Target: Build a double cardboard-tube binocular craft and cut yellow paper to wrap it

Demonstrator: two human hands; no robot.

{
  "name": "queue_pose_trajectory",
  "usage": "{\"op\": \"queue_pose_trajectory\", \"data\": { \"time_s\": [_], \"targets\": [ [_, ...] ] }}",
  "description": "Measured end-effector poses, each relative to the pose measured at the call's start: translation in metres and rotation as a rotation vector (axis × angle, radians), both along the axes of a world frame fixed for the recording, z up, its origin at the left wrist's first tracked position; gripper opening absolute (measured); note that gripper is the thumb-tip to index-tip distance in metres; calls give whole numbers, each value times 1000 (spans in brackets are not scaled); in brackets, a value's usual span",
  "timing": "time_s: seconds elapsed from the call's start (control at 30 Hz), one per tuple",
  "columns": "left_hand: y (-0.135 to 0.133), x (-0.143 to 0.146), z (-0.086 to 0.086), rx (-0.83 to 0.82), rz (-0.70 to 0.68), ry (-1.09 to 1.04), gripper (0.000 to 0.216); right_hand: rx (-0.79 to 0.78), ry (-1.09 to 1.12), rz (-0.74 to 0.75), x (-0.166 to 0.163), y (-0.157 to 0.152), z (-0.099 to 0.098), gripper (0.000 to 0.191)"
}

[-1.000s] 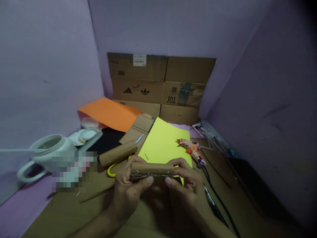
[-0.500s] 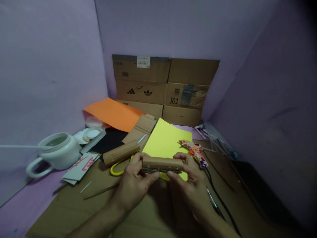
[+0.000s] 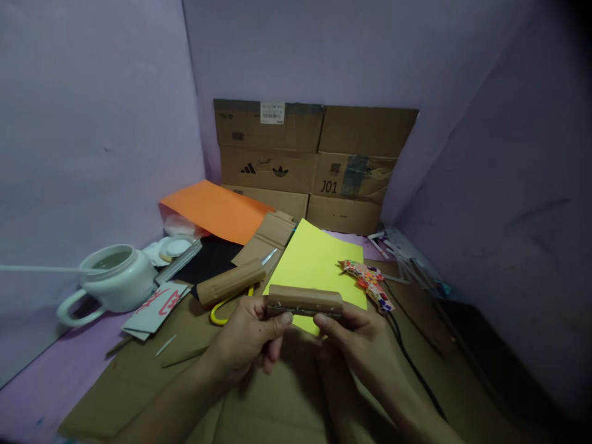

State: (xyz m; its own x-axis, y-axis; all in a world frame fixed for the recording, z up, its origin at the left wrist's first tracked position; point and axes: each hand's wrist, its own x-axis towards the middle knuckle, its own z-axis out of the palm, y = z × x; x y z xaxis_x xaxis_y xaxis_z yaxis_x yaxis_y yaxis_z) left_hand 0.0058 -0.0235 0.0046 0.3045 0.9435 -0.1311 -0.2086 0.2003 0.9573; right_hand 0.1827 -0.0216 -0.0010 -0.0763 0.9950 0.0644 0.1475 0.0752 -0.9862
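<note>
Between my two hands is a short rolled piece of cardboard [image 3: 305, 298], held level, with a rough seam along its near lower edge. My left hand [image 3: 254, 333] grips its left end, thumb pressed on the seam side. At the right end, my right hand [image 3: 358, 336] pinches it the same way. The fingers behind the roll are partly hidden. Under and beyond it lies a yellow paper sheet [image 3: 319, 259]. Another cardboard roll [image 3: 231, 283] rests to the left, over scissors with yellow handles [image 3: 219, 313]. A glue gun [image 3: 369, 283] with a patterned cover lies to the right.
A white mug [image 3: 118, 280] with a stick in it stands at the left, near marked card pieces [image 3: 155, 311]. Orange paper [image 3: 217, 209] lies behind. A large cardboard panel [image 3: 272, 148] leans on the back wall. The glue gun's cable [image 3: 411, 364] runs toward the front right.
The roll has tilted and risen slightly in my hands. Fingers of my left hand have curled lower beneath it. The whole view has shifted a little.
</note>
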Motion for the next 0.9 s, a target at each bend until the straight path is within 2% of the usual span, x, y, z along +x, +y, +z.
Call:
{"op": "queue_pose_trajectory", "data": {
  "time_s": [0.13,0.3,0.4,0.53,0.73,0.9],
  "targets": [
    [0,4,-4,16,12,-54,24,-57,115,67,0,-2,2,17],
    [-7,13,-7,115,152,62,23,102,170,19,-4,-10,0,13],
    [-11,16,-9,135,243,106,24,62,278,-12,-11,-14,4,14],
    [-11,16,-12,140,263,81,22,-10,367,-13,-18,-16,9,17],
    [-8,12,-18,127,254,34,21,4,287,60,-11,-11,-1,18],
    [-4,11,-20,104,269,-27,19,88,159,169,-4,-8,-6,19]
  ]
}}
